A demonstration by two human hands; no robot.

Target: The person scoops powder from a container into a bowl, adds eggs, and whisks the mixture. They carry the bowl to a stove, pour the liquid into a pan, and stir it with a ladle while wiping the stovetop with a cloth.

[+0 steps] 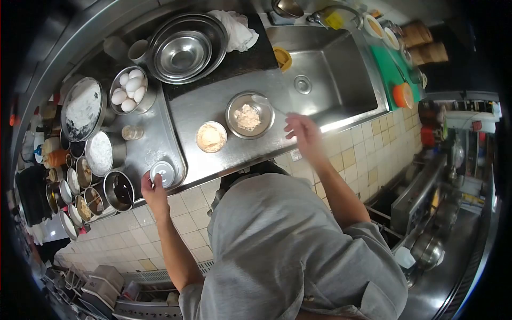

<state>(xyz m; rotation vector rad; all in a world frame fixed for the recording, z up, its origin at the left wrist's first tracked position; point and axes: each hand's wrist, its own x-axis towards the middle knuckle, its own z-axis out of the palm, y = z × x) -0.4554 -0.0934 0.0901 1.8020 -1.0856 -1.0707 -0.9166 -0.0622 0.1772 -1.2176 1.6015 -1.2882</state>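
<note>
My left hand [154, 191] touches a small round container with a pale lid [162, 174] at the tray's front corner, thumb on its edge. To the right, my right hand [303, 131], blurred, is beside the handle end of a spoon [264, 101]; whether the fingers grip it is unclear. The spoon rests over a metal bowl [232, 118] holding a pale crumbly heap [247, 117]. Just left of that bowl stands a smaller bowl of pale yellow powder [212, 137]. A small glass jar [132, 132] is on the tray.
Eggs [129, 89] fill a metal pot at the back left, near nested steel bowls [183, 55]. Containers of white powder [99, 153] and dark liquid [119, 190] stand at the left. A sink [330, 74] lies right, beside a green board [385, 72].
</note>
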